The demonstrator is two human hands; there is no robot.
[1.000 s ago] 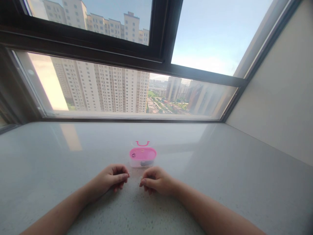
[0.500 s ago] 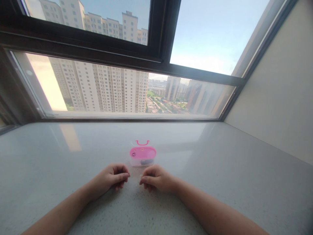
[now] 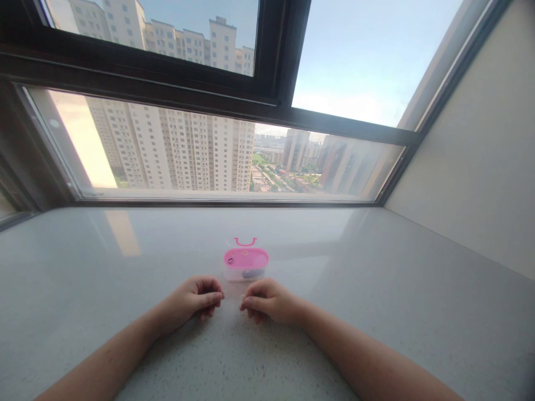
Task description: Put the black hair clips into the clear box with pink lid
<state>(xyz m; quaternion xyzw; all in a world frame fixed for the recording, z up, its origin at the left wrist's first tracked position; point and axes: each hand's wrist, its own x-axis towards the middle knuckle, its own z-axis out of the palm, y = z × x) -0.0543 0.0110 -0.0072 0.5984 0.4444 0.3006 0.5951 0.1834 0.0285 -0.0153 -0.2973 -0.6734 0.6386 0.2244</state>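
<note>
My left hand [image 3: 193, 301] rests on the speckled stone sill [image 3: 125, 289] with its fingers curled in and the thumb pressed to the fingertips. My right hand [image 3: 267, 301] rests a short way to its right in the same pinch. What either pinch holds, if anything, is too small to see. Just beyond both hands stands a small clear plastic box [image 3: 245, 263] with a pink lid and a pink handle. Neither hand touches the box.
A wide window [image 3: 217, 156] with dark frames runs along the back of the sill, showing high-rise buildings outside. A pale wall [image 3: 480, 167] closes off the right side.
Both hands have stayed almost still, shifting only slightly with the view. The box has not moved.
</note>
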